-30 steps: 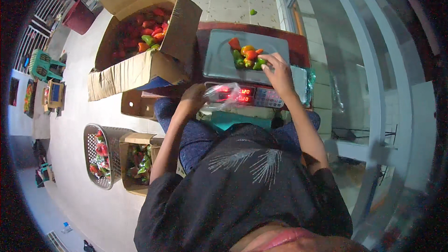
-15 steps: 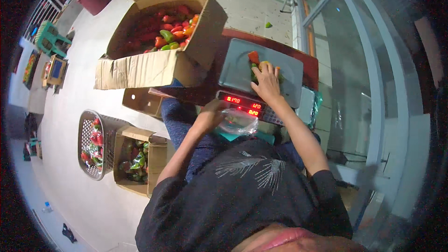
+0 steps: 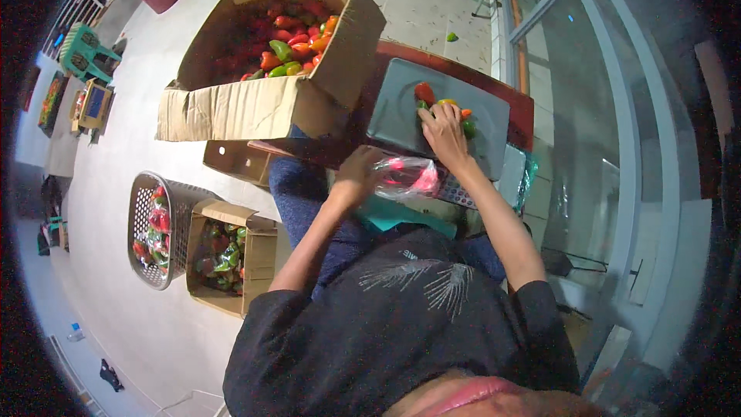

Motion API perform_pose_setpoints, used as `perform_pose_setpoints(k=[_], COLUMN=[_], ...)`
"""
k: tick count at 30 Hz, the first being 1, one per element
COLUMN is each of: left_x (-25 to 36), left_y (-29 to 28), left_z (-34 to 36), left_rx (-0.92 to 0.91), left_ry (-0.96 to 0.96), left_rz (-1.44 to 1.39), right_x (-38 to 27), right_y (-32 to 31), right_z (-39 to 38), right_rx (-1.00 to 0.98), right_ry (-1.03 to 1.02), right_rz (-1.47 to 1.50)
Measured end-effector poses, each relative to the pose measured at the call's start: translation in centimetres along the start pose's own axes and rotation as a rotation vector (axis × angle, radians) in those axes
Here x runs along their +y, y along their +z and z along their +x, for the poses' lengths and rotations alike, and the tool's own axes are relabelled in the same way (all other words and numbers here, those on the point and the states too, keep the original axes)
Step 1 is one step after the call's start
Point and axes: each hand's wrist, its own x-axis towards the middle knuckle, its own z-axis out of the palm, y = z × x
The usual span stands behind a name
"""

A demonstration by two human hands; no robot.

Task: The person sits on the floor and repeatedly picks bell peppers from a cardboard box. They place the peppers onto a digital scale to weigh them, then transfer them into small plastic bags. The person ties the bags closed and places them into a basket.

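Observation:
On the grey plate of a digital scale [image 3: 392, 112] lies a small group of red, yellow, orange and green peppers [image 3: 424, 93]. My right hand [image 3: 445, 133] is over them, fingers curled round some that it partly hides. Lower and to the left, my left hand [image 3: 358, 173] is closed on the edge of a clear plastic bag [image 3: 403, 179]. The bag lies across the scale's display, whose red glow shows through the film. Part of the keypad [image 3: 457, 194] is visible beside the bag.
A big cardboard box [image 3: 231, 112] of peppers stands at the far left of the scale. Further left are a perforated basket [image 3: 179, 212] with bagged peppers and a smaller box [image 3: 258, 262] of green and dark red ones. Glass framed panels [image 3: 610, 93] line the right side.
My left hand has moved up and right, bringing the plastic bag over the lit display that was uncovered before. My right hand stays on the peppers, its fingers more curled.

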Motion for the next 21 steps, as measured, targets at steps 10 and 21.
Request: perform_pose_setpoints(k=[10,21], left_x=[0.5,9.1], left_y=[0.8,1.0], left_z=[2.4,2.1], left_rx=[0.217,0.24], left_ry=[-0.063,0.171], left_rz=[0.123,-0.109], right_x=[-3.6,-7.6], right_y=[-10.4,-10.4], right_z=[0.0,-5.2], right_rx=[0.174,0.025], right_ry=[0.342,0.375], right_rz=[0.943,0.602])
